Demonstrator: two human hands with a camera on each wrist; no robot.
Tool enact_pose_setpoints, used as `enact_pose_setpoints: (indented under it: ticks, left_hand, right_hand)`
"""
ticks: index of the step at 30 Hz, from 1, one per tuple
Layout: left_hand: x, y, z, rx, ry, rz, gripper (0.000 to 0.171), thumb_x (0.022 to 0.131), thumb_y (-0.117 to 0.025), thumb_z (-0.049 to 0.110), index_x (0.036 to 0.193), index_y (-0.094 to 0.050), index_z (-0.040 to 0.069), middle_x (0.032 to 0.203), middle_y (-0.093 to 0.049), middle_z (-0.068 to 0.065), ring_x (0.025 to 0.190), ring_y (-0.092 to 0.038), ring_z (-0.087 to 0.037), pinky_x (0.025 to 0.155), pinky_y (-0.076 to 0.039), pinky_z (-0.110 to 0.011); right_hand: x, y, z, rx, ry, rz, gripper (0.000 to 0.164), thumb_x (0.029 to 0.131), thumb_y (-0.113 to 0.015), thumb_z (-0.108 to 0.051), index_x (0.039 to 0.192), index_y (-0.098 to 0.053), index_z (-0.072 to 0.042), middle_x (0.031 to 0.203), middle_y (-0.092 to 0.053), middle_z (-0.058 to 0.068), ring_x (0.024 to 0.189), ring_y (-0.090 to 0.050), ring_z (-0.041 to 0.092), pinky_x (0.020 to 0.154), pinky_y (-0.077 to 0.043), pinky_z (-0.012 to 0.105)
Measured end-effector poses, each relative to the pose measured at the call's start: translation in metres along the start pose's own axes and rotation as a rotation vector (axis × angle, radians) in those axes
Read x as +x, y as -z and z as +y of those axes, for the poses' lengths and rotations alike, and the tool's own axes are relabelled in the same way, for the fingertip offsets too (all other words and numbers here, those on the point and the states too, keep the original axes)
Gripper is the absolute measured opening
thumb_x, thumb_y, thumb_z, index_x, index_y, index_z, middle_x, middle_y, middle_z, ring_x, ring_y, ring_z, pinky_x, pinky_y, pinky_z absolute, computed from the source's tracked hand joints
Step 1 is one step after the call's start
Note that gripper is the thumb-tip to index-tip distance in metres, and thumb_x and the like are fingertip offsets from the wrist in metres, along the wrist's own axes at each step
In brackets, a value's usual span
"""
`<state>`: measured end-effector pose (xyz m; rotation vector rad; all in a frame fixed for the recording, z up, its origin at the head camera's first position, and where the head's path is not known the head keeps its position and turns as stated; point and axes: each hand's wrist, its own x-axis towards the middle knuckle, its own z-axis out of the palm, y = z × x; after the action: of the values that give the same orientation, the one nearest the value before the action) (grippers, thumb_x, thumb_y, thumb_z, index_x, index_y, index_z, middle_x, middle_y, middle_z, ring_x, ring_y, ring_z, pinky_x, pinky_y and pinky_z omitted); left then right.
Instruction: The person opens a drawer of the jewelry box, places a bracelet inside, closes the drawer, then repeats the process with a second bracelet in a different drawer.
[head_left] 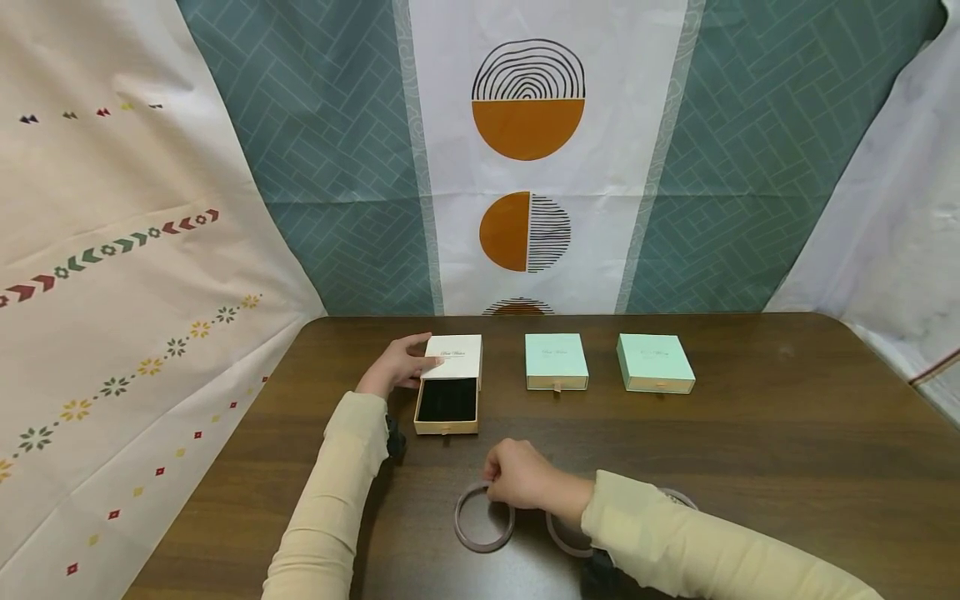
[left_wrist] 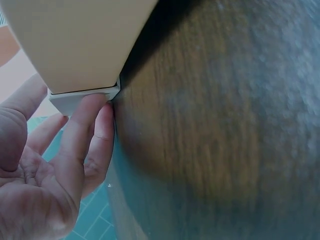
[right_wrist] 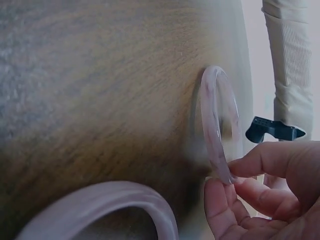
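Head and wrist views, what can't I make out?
Head: middle bangle, partly behind right forearm.
Head: rightmost bangle, mostly behind that forearm.
Head: lettering on mint boxes, too small to read.
Left wrist: open box, cut off by top edge.
Right wrist: foreground bangle, cut off by bottom edge.

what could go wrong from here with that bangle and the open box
The right hand pinches the glossy pale-pink round bangle at its edge, so it might slip. Another pale-pink round bangle lies close by; the pale-yellow right sleeve might brush it. The white square box, gripped by the left hand, has its black-lined drawer out, so a bump might shift it.
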<state>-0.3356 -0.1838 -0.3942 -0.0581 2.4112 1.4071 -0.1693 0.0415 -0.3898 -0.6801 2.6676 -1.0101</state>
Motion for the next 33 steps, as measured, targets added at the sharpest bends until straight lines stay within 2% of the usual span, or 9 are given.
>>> enact_pose_setpoints:
  ticks: [8, 15, 21, 27, 33]
  left_hand:
    - [0.0, -0.001, 0.0, 0.009, -0.001, 0.015, 0.07, 0.092, -0.064, 0.017, 0.152, -0.027, 0.017, 0.141, -0.039, -0.025, 0.109, -0.058, -0.034, 0.092, -0.052, -0.048]
    - [-0.001, 0.0, 0.0, 0.016, 0.002, 0.02, 0.07, 0.092, -0.064, 0.018, 0.152, -0.027, 0.017, 0.141, -0.04, -0.025, 0.107, -0.059, -0.032, 0.091, -0.052, -0.048]
    - [0.001, 0.001, -0.002, -0.001, -0.007, 0.006, 0.071, 0.092, -0.064, 0.018, 0.152, -0.025, 0.017, 0.142, -0.037, -0.025, 0.109, -0.058, -0.035, 0.093, -0.051, -0.049]
    - [0.003, 0.001, -0.003, -0.011, -0.009, 0.008, 0.071, 0.093, -0.063, 0.017, 0.152, -0.024, 0.016, 0.141, -0.038, -0.026, 0.105, -0.06, -0.032, 0.092, -0.051, -0.05]
    - [0.003, 0.0, -0.003, -0.008, -0.014, -0.01, 0.071, 0.093, -0.063, 0.018, 0.153, -0.023, 0.017, 0.143, -0.035, -0.026, 0.113, -0.056, -0.036, 0.095, -0.049, -0.051]
  right_hand:
    - [0.0, 0.005, -0.002, 0.056, -0.04, -0.029, 0.007, 0.07, -0.069, 0.005, 0.072, -0.069, -0.001, 0.063, -0.062, 0.0, 0.056, -0.048, 0.009, 0.05, -0.041, 0.021]
    - [0.001, 0.007, -0.001, 0.202, -0.135, -0.069, 0.009, 0.074, -0.065, 0.009, 0.073, -0.069, 0.001, 0.054, -0.057, -0.001, 0.043, -0.048, 0.005, 0.041, -0.046, 0.018]
    - [0.0, 0.01, -0.001, 0.298, -0.182, -0.107, 0.007, 0.077, -0.066, 0.008, 0.077, -0.069, 0.002, 0.058, -0.063, 0.006, 0.046, -0.054, 0.008, 0.045, -0.053, 0.024]
    - [0.0, 0.012, -0.001, 0.377, -0.248, -0.151, 0.008, 0.078, -0.067, 0.009, 0.083, -0.069, 0.002, 0.066, -0.065, 0.006, 0.052, -0.059, 0.011, 0.049, -0.056, 0.029]
    - [-0.001, 0.016, 0.001, 0.404, -0.284, -0.186, 0.01, 0.079, -0.067, 0.007, 0.088, -0.071, 0.002, 0.07, -0.068, 0.007, 0.056, -0.061, 0.012, 0.052, -0.058, 0.032]
